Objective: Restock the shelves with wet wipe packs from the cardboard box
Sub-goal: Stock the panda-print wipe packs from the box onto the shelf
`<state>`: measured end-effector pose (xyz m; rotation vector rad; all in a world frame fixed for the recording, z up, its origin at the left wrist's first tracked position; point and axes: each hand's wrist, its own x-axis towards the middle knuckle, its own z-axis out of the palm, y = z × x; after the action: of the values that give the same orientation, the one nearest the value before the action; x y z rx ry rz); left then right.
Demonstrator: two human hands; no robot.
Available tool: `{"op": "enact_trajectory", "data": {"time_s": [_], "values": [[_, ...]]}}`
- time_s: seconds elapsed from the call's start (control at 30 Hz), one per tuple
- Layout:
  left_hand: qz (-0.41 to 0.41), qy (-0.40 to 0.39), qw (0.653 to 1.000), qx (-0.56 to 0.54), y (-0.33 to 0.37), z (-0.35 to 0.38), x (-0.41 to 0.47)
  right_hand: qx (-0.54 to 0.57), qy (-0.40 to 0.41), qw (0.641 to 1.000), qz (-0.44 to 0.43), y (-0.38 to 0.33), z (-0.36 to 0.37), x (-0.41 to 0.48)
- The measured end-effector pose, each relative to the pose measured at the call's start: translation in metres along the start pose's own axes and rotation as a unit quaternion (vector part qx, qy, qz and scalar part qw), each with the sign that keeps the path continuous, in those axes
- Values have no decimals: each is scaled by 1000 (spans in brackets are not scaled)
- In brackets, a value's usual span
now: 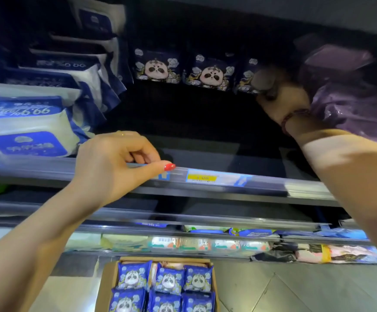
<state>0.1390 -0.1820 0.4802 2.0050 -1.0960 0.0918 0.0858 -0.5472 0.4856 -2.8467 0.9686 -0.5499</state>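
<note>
Three dark blue panda wet wipe packs stand upright at the back of the upper shelf: one (157,66), a second (210,72), and a third (247,76) partly behind my right hand (277,95). My right hand reaches deep into the shelf and its fingers are closed on that third pack. My left hand (120,163) rests on the shelf's front rail (273,181), fingers curled over the edge, holding no pack. Below on the floor sits the cardboard box (106,287) with several light blue panda packs (168,280) in rows.
Large blue-and-white wipe packs (25,131) are stacked on the left of the same shelf. Purple packs (345,97) fill the right side next to my right wrist. A yellow price tag (202,177) sits on the rail. Lower shelves hold assorted packs (205,245).
</note>
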Motion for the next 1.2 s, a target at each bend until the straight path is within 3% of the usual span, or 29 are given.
{"op": "enact_trajectory", "data": {"time_s": [0.13, 0.27, 0.4, 0.57, 0.9, 1.2], "values": [[28, 1, 1000, -3, 3, -7, -3, 30, 25, 999, -34, -18, -26, -39], [56, -7, 996, 73, 19, -23, -17, 66, 15, 995, -67, -41, -58, -93], [68, -11, 988, 137, 30, -34, -46, 61, 40, 984, -162, -65, -86, -167], [54, -37, 984, 165, 27, -30, -96, 72, 2, 974, -217, -80, -69, -248], [-123, -156, 973, 116, -45, 38, -209, 156, -195, 965, -79, -70, 56, -376], [-386, -223, 894, 46, -151, 132, -312, 165, -381, 902, 121, -28, 199, -457]]}}
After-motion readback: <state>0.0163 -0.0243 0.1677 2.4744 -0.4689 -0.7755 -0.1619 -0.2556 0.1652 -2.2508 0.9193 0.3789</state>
